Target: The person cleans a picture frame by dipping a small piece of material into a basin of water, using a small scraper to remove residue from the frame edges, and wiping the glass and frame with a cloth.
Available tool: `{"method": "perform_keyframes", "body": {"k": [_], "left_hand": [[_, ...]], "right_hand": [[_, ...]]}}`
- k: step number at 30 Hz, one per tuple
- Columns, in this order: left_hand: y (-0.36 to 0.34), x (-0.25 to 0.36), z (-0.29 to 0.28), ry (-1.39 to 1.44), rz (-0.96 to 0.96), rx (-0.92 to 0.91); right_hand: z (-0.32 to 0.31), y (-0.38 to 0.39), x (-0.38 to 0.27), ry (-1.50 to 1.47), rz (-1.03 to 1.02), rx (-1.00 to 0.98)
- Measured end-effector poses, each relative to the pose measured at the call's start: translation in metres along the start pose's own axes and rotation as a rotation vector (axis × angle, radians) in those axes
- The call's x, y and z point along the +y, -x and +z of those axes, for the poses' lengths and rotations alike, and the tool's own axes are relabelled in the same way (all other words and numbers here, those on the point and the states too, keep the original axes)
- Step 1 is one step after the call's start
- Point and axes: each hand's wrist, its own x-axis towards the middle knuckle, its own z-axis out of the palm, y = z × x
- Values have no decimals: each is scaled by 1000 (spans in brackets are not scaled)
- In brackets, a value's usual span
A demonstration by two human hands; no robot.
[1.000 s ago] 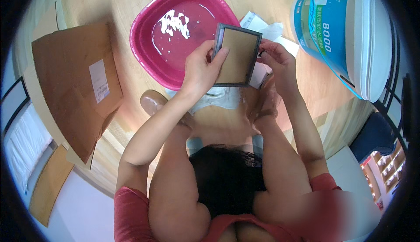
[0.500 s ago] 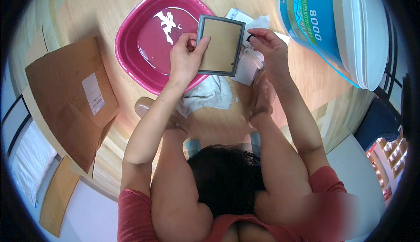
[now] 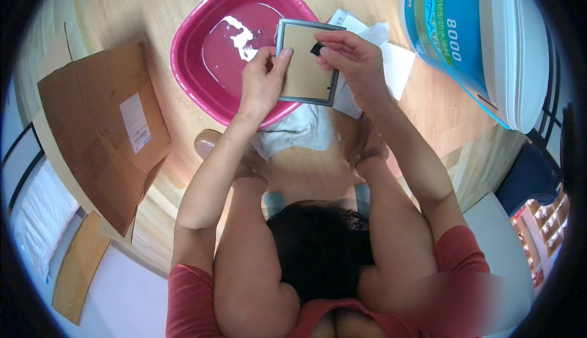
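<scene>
My left hand grips the left edge of a rectangular grey-edged frame with a tan board face, thumb on top. My right hand pinches a small black piece over the board's upper right part. Behind the frame is a magenta basin with shallow liquid in it. White papers lie under and right of the frame, and a crumpled pale cloth lies below it, between my feet.
A flattened brown cardboard box is at left. A large blue and white plastic bucket with a blue cord is at upper right. My bare legs and feet frame the space below my hands on the wooden surface.
My right hand has moved left, from beside the frame's right edge onto the board with the black piece. The frame and my left hand have shifted up and leftward in view.
</scene>
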Motion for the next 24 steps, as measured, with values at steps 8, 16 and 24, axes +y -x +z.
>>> {"method": "perform_keyframes", "body": {"k": [8,16,24], "left_hand": [[3,8,-9,-63,-41,-33],[8,7,-5,194,-69,-112],[33,11,-1,276,-15,-209]], "right_hand": [[10,0,-2,0,-23,-21],[-29,6,-25,71,-85,258],[-105,25,22,-35,196,311]]}}
